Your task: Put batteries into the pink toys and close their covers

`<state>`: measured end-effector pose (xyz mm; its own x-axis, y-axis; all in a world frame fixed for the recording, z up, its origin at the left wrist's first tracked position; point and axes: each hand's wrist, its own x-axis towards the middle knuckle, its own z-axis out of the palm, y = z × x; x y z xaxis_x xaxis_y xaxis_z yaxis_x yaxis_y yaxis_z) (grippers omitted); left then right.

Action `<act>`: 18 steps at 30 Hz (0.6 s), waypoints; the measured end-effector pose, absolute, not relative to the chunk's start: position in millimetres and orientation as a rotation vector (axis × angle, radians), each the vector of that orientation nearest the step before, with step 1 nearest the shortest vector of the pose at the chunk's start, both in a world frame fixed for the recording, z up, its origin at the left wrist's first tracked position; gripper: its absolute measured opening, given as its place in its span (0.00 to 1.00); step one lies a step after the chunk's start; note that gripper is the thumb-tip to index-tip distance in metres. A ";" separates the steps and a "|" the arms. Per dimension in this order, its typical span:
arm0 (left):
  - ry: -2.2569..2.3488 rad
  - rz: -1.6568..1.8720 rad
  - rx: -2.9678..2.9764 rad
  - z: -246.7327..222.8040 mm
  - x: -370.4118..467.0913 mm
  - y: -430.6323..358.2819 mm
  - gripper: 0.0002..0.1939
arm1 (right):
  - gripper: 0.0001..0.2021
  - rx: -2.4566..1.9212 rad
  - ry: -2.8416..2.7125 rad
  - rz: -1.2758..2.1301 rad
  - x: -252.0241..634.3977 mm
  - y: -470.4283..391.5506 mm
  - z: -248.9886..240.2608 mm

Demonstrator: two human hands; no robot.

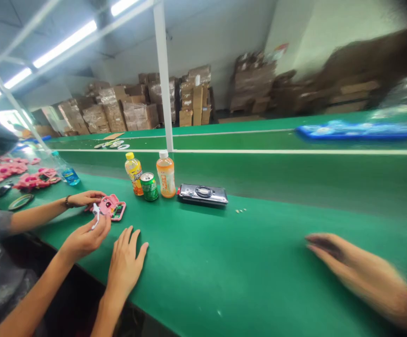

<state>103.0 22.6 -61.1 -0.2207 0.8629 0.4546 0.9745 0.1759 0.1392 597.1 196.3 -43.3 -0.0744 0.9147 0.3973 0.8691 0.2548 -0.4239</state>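
My left hand (125,262) lies on the green table (203,262), palm down, its fingers apart and nothing in it. Far to the right, my right hand (351,267) is over the table, smeared by motion; its fingers point left and I cannot make out whether they hold anything. Just beyond my left hand is an opened pink case (119,211) with a green circuit board showing, held by a co-worker's hands. One of those hands also grips a small white part (96,213).
Two drink bottles (166,178) and a green can (149,188) stand behind, beside a dark device (203,194). Small pale bits lie right of it. Pink pieces (36,179) and a blue-liquid bottle (70,176) are at left. A blurred blue item (358,131) lies beyond.
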 end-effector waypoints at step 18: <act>-2.318 -1.142 -1.598 -54.7 84.4 30.2 0.25 | 0.17 -1.577 -1.961 0.208 591.7 194.7 -33.7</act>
